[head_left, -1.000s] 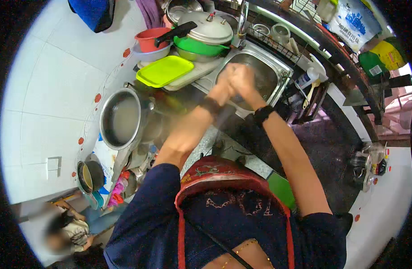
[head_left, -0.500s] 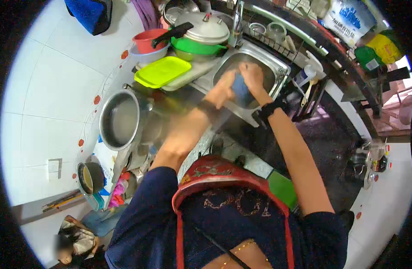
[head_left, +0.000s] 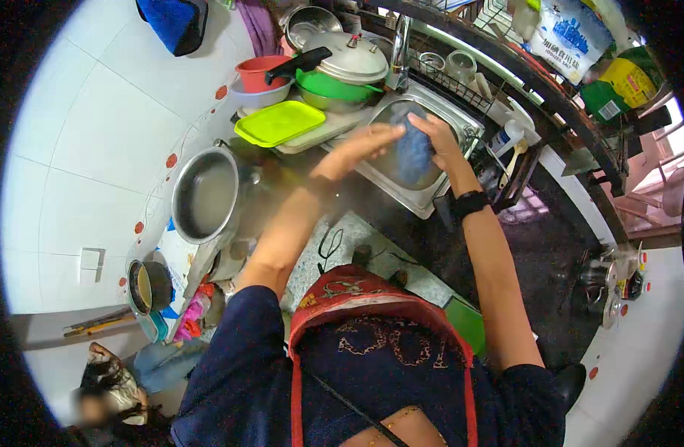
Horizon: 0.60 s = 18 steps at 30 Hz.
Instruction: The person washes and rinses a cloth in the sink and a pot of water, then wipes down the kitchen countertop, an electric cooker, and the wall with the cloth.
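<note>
A crumpled blue cloth (head_left: 414, 151) hangs over the steel sink (head_left: 383, 181). My right hand (head_left: 439, 139) is closed on its upper right side, with the fingers bent across the top. On the other side, my left hand (head_left: 368, 143) has its fingers stretched out, their tips at or very near the cloth's edge; contact is hard to make out. Behind the sink stands the faucet (head_left: 400, 52). Part of the sink bowl is hidden by the cloth and my hands.
Left of the sink are a lime-green tray (head_left: 279, 124), a red basin (head_left: 261, 73) and a pressure cooker lid (head_left: 355, 58) on a green basin. A large pot (head_left: 231, 190) stands nearer me. Bottles and a wire rack (head_left: 461, 86) line the right. A person (head_left: 122, 391) is at lower left.
My left hand has drawn left and its fingers have straightened away from the cloth. My right hand keeps the cloth, which now shows fuller and less blurred. The view has shifted slightly.
</note>
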### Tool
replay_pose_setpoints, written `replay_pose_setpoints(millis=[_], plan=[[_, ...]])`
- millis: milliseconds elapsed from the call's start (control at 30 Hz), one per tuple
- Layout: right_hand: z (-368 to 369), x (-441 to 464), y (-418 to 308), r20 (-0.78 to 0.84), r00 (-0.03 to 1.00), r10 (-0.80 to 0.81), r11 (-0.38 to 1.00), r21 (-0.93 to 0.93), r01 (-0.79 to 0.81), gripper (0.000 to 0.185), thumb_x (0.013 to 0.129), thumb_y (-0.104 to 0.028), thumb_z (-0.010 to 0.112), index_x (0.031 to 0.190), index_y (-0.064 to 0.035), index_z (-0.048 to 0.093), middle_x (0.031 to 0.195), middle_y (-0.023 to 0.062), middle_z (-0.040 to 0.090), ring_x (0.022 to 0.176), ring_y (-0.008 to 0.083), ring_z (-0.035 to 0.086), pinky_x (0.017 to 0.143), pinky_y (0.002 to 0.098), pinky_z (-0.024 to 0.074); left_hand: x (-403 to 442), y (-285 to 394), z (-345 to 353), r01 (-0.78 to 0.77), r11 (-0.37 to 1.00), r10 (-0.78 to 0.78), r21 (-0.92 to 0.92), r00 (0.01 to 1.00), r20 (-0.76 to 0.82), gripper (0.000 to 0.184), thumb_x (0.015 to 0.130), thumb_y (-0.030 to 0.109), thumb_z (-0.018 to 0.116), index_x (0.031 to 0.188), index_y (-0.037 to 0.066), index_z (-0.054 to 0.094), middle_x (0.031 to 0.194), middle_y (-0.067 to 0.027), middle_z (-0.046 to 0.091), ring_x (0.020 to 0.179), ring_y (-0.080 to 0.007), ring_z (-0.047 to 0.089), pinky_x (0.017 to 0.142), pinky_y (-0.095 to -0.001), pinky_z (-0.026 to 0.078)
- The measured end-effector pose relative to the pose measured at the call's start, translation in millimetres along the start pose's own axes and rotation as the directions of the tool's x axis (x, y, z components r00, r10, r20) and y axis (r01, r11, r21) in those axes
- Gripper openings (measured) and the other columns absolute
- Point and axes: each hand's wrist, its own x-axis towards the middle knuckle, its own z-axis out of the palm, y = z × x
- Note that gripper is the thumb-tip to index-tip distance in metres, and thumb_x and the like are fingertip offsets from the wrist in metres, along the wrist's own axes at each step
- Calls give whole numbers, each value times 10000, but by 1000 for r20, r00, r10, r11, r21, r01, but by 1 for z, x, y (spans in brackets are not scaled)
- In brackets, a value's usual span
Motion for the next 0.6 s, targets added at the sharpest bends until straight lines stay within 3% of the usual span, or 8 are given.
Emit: replay_pose_setpoints(millis=[67, 200, 233, 333, 400, 467, 533, 600], plan=[[3, -6, -4, 59, 998, -27, 988, 154, 18, 370, 776, -297, 692, 1047, -66, 592, 913, 39, 616, 779, 144, 600, 722, 278, 482, 12, -32, 1, 73, 990, -93, 117, 979, 180, 419, 838, 475, 585, 1002, 89, 592, 837, 29, 601, 714, -64, 513, 601, -208, 404], [-7, -3, 7, 78, 997, 14, 916, 400, -45, 341, 788, -312, 660, 1016, -69, 589, 900, 29, 611, 834, 149, 591, 753, 304, 480, -16, -21, 14, -100, 989, 98, -107, 995, -25, 380, 805, 405, 647, 982, 74, 584, 780, 17, 563, 689, -94, 485, 606, -255, 375], [-14, -4, 16, 42, 979, -200, 975, 107, 194, 328, 783, -298, 654, 1006, -64, 598, 938, 24, 613, 862, 157, 591, 775, 304, 478, -15, -25, 12, -89, 975, 69, -205, 992, -103, 375, 805, 375, 656, 1017, 78, 566, 797, 1, 569, 743, -106, 507, 619, -251, 383], [-3, -14, 9, 18, 986, -166, 971, 177, 160, 306, 775, -282, 661, 993, -72, 614, 960, 17, 612, 888, 154, 588, 800, 292, 465, -22, -20, 8, -67, 956, 13, -286, 982, -187, 363, 808, 327, 667, 1031, 64, 554, 837, -17, 571, 805, -119, 524, 636, -262, 411], [1, -2, 20, 3, 996, -86, 939, 333, 80, 335, 777, -274, 664, 1035, -65, 618, 991, 20, 613, 901, 157, 587, 812, 281, 453, -3, -35, 18, -222, 845, 79, -486, 951, -298, 345, 813, 284, 669, 1028, 47, 541, 826, -23, 568, 761, -129, 537, 619, -275, 434], [3, 18, 37, -148, 934, -324, 946, -55, 319, 387, 792, -274, 655, 1094, -39, 604, 1021, 56, 624, 912, 174, 589, 804, 295, 457, 20, -51, 16, -362, 742, 78, -564, 883, -463, 331, 820, 257, 665, 1034, 41, 535, 883, -42, 573, 759, -139, 545, 625, -291, 458], [40, -6, 12, -128, 856, -500, 719, -612, 328, 407, 826, -339, 616, 1086, -25, 616, 920, 169, 655, 839, 242, 629, 786, 335, 470, 34, -63, 14, -334, 749, 62, -572, 895, -442, 367, 846, 307, 626, 1084, 42, 533, 931, -72, 579, 806, -163, 547, 684, -306, 463], [70, -7, 17, 29, 818, -574, 590, -678, 438, 344, 848, -363, 569, 960, -52, 665, 816, 199, 646, 739, 325, 634, 710, 385, 487, 45, -70, 14, -229, 609, -34, -760, 949, -314, 365, 890, 345, 540, 1100, 46, 546, 963, -77, 598, 854, -187, 566, 742, -333, 471]])
